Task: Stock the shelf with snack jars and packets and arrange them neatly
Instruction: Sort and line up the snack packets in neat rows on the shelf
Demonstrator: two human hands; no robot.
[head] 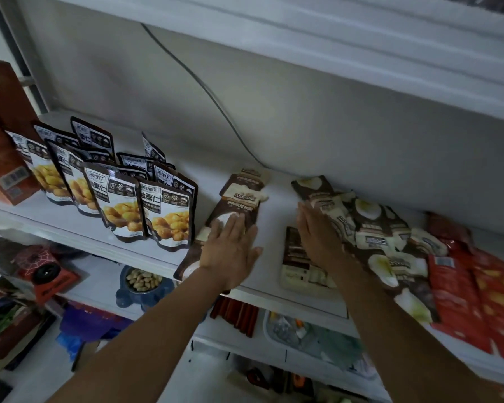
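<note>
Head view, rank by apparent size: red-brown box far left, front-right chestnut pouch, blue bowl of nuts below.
1. red-brown box, cropped by the frame edge.
2. chestnut pouch.
3. blue bowl, partly hidden by the shelf; true size unsure.

About ten chestnut pouches (117, 199) stand at the left of the frame, with what look like two red-brown boxes (3, 135) at the far left edge. Three or four brown-and-cream packets (239, 196) lie in a line at centre and one lies flat just right of them. The heap (370, 228) further right overlaps too much to count, and at least two red packets (454, 286) lie at the right edge.
</note>
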